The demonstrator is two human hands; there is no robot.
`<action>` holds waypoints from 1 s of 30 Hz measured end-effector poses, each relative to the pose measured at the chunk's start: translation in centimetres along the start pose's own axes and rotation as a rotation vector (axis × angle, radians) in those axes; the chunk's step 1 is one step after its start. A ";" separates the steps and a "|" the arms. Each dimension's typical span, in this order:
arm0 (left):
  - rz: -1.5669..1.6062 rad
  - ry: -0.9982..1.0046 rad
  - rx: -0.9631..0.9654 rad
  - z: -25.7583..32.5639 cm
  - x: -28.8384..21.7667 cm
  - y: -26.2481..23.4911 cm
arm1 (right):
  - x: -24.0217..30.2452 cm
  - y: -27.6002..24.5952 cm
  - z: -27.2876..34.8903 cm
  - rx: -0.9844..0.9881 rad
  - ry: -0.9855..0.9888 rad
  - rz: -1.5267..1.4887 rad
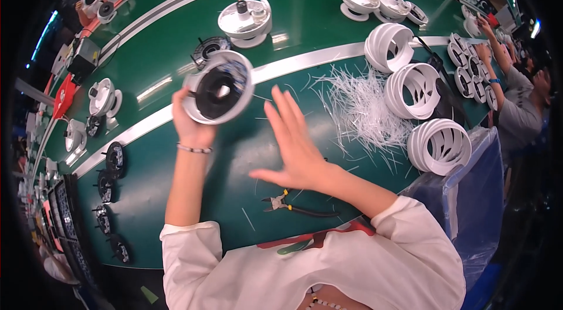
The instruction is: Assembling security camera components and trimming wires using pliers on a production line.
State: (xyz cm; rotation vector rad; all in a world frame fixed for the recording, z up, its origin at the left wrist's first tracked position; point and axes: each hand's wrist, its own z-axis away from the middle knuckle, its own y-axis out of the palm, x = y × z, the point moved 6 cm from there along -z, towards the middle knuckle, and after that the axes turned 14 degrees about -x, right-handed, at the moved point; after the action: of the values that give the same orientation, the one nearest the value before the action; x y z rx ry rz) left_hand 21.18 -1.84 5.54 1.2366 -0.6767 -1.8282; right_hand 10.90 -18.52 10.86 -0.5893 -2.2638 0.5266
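I'm gripping in my left hand [189, 119] a round white housing [217, 87], black ring inside | my right hand [295, 146] is hovering open, fingers spread.

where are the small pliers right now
In the head view the small black-handled pliers lie on the green table, just below the open right hand and near the person's chest.

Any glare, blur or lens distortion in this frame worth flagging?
Head view: strong fisheye bending curves the silver conveyor rail; overhead lights leave glare streaks on the glossy green belt; the open right hand looks slightly motion-softened; the left hand holding the round white housing stays sharp; corners vignette to black.
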 end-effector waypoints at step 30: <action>-0.082 -0.054 0.036 -18.1 11.8 11.3 | -4.9 -8.1 10.3 -0.106 0.893 -0.818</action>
State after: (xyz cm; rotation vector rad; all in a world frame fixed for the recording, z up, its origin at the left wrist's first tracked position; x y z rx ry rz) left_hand 39.37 -17.65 1.80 1.2589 -0.7013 -1.9301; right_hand 4.41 -29.76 5.69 0.1014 -1.4676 -0.2452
